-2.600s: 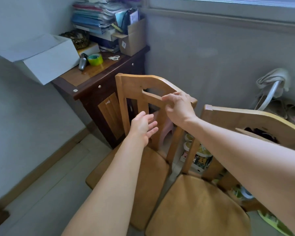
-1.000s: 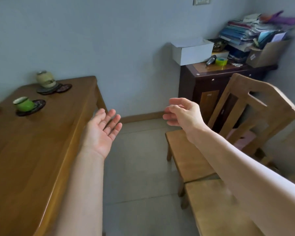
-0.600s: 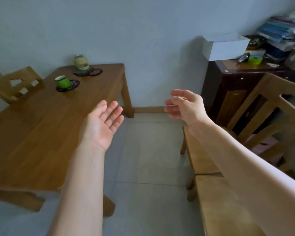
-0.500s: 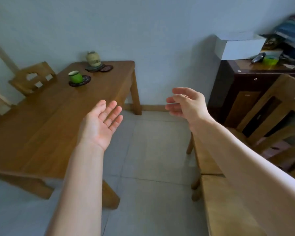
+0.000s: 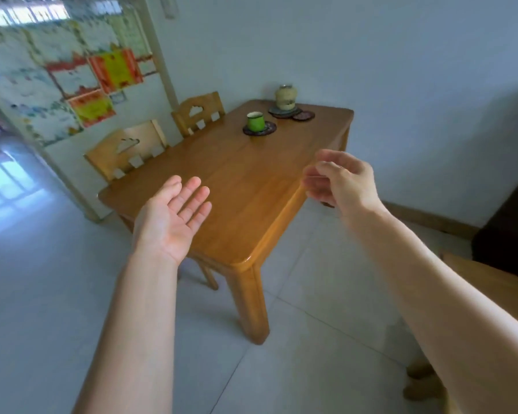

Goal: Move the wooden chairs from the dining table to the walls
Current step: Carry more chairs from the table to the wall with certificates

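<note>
Two wooden chairs (image 5: pixel 108 150) — well beyond the fingers (image 5: pixel 192 194)

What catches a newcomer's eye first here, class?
Two bare arms reach into the middle, the left hand palm up and the right hand loosely curled, both empty. Behind them stands the dining table, a green cup near its far end. Along its left side sit a near chair and a far chair.

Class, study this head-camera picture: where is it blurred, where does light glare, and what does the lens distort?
Head view: the right hand is smeared by motion blur and the posters at upper left are soft; daylight glares off the floor at left and glints along the dining table's near edge; the wide lens makes the wall edge lean.
</note>
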Motion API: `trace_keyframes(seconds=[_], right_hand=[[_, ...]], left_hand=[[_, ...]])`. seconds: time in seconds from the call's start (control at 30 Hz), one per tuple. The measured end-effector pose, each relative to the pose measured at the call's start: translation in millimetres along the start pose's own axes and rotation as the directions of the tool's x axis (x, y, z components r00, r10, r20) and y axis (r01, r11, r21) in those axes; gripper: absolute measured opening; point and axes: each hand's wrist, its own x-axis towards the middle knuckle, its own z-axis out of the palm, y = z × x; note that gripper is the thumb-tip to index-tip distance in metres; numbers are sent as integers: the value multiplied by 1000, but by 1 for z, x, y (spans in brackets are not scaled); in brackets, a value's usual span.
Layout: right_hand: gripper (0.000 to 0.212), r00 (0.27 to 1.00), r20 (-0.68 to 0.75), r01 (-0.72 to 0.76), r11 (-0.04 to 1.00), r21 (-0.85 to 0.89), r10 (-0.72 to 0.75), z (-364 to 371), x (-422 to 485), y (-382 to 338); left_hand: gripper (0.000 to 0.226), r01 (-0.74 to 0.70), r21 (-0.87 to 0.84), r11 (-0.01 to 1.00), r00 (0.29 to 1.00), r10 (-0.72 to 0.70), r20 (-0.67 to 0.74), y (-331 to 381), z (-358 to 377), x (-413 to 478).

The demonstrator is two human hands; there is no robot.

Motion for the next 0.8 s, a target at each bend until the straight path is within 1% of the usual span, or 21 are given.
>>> trace_keyframes(seconds=[0.1,0.17,0.4,0.57,0.7,0.8], right_hand=[[17,998,59,4,1000,17,-5,58,-8,8],[17,996,85,0,999,34,-3,91,-15,14],[16,987,163,-21,998,54,12,215,-40,36],[15,977,210,-37,996,76,21,308,-57,51],[16,966,256,-72,993,92,46,378,-73,68],[16,952,300,-93,992,85,64,422,-81,78]], left_hand=[[26,-65,2,998,997,65,-51,37,-48,8],[26,-81,-3,997,994,81,-67,56,-72,14],[21,-109,-52,993,988,102,-119,125,-167,41],[29,-113,-42,993,985,106,-138,177,-237,59],[27,-139,-33,990,980,133,-148,217,-288,71],[27,-173,-37,984,970,164,-179,242,-326,78]])
